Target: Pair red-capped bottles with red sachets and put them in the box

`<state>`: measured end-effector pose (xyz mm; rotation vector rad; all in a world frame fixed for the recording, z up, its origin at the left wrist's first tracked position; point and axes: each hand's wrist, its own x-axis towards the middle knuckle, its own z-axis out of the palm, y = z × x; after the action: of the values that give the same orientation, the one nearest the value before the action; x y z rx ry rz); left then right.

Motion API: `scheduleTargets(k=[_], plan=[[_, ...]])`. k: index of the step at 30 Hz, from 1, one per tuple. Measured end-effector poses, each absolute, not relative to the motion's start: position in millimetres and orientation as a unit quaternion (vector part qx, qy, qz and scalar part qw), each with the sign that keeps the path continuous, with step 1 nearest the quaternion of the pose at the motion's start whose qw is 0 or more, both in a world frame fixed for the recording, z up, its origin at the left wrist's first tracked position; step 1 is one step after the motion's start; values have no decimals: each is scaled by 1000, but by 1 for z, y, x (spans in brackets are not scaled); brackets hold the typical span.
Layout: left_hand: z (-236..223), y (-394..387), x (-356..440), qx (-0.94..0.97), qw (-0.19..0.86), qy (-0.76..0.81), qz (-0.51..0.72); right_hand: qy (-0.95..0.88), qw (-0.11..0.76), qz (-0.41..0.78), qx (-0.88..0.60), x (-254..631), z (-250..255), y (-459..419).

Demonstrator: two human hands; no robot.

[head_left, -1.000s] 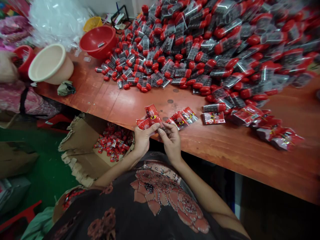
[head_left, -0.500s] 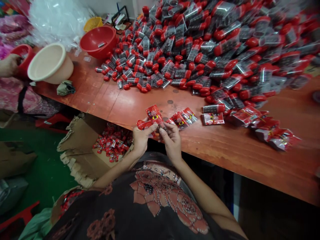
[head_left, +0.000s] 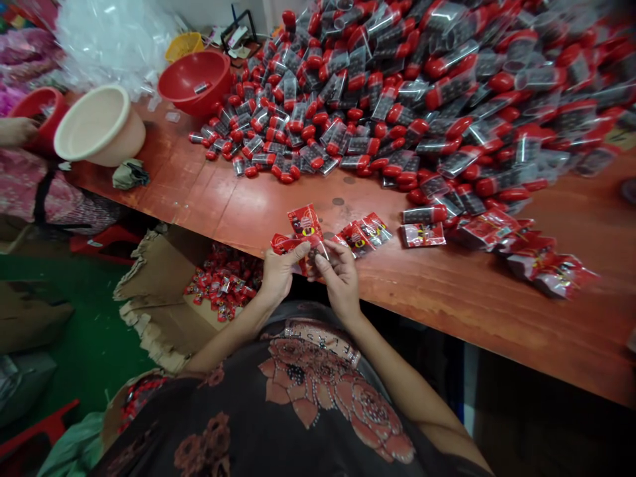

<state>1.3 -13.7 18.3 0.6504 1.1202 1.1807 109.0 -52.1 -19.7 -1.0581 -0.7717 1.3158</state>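
Near the table's front edge, my left hand (head_left: 279, 270) is closed on small red printed packets (head_left: 305, 221), its thumb lying across them. My right hand (head_left: 342, 277) pinches the lower right side of a packet from the same bunch, close to my left fingertips. Exactly how the packets overlap is partly hidden by my fingers. Just beyond my right hand, a few similar packets (head_left: 365, 233) lie overlapping on the table. Farther right lie a single packet (head_left: 423, 234) and a row of red packets (head_left: 529, 252).
A large heap of clear, red-capped tubes (head_left: 387, 106) covers the table's back. To the left stand a red bowl (head_left: 193, 99) and a cream basin (head_left: 116, 146). Below the table edge, an open cardboard box (head_left: 163, 291) holds red packets. Another person's hand (head_left: 17, 131) reaches into a red container (head_left: 52, 136).
The held packets have shifted and turned slightly, with more of the one between my thumbs showing. My hands have barely moved. At far left, the other person's hand has moved a little lower.
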Motion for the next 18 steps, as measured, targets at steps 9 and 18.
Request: scheduleTargets(k=[9, 18], plan=[[14, -28, 8, 286, 626, 519, 506, -319, 581, 580, -474, 111, -35, -54], [14, -11, -3, 275, 649, 487, 516, -253, 569, 650, -436, 114, -18, -51]])
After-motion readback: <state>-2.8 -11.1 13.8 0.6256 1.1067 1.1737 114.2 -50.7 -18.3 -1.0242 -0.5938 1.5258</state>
